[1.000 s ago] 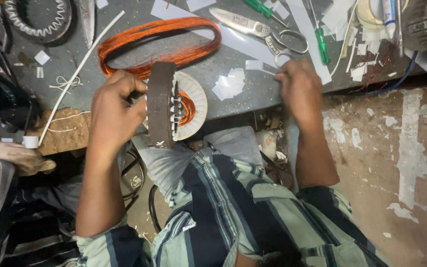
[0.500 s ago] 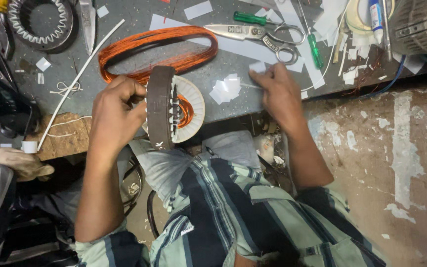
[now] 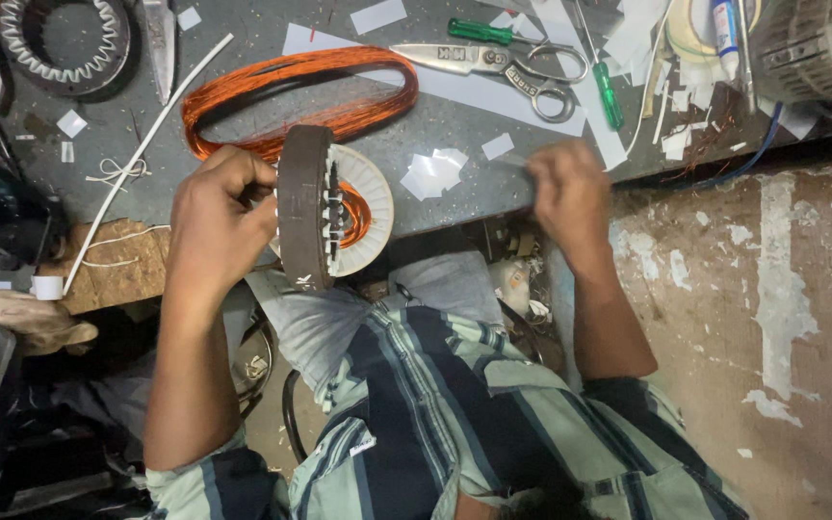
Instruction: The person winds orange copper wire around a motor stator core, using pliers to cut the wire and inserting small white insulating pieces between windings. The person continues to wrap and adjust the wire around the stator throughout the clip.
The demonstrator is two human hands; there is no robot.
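Observation:
My left hand (image 3: 216, 214) grips a round motor stator (image 3: 308, 207), held on edge at the bench's front edge, with copper winding and white insulation showing on its right face. An orange copper wire coil (image 3: 291, 91) lies on the grey bench (image 3: 455, 135) behind it. My right hand (image 3: 568, 193) hovers at the bench edge to the right, fingers pinched on a small thin strip that is blurred. White paper slips (image 3: 433, 173) lie between the two hands.
Scissors (image 3: 503, 67), two green screwdrivers (image 3: 607, 91), a tape roll (image 3: 688, 34) and paper scraps lie at the back. Another stator ring (image 3: 60, 43) sits far left, a motor body (image 3: 816, 48) far right. Another person's hand (image 3: 21, 318) rests at the left.
My right hand has drawn back from the scraps near the scissors toward the bench's front edge. The left hand keeps the stator in place.

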